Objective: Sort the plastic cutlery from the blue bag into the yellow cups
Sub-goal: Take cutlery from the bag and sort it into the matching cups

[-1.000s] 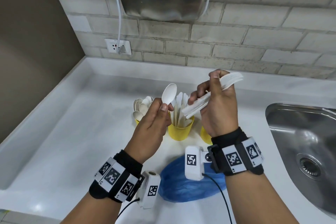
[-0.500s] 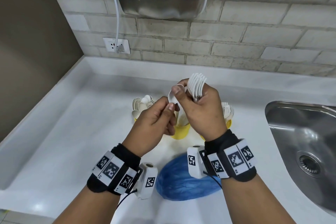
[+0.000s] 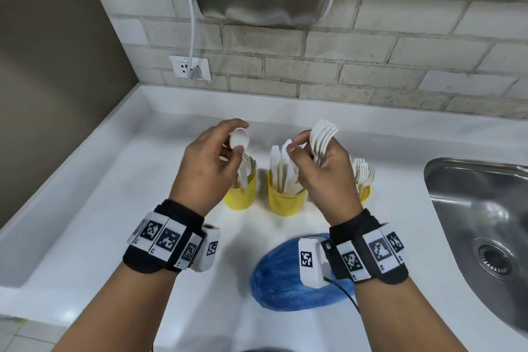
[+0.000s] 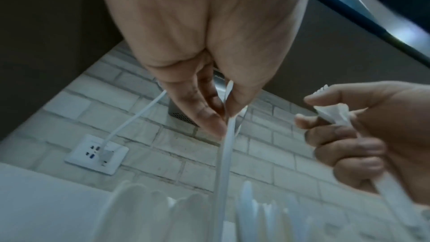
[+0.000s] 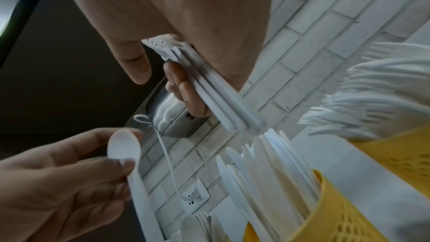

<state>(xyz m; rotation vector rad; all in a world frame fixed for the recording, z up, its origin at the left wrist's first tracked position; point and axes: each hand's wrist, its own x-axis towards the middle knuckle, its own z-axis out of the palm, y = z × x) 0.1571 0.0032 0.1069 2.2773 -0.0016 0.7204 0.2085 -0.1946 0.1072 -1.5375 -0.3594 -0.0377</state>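
Left hand (image 3: 210, 164), centre-left of frame, pinches a single white spoon (image 3: 239, 138), bowl up, above the left yellow cup (image 3: 240, 194) of spoons. Right hand (image 3: 323, 174) clasps a bundle of forks (image 3: 321, 137), tines up. Middle cup (image 3: 285, 197) holds knives, right cup (image 3: 365, 193) forks. The blue bag (image 3: 288, 286) lies at lower centre on the white counter (image 3: 85, 223).

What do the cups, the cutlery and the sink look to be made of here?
Yellow cups: matte plastic, walls perforated in the right wrist view. Spoon in the left hand and forks in the right hand: thin white plastic, slightly glossy. Sink: brushed metal with soft reflections, probably stainless steel.
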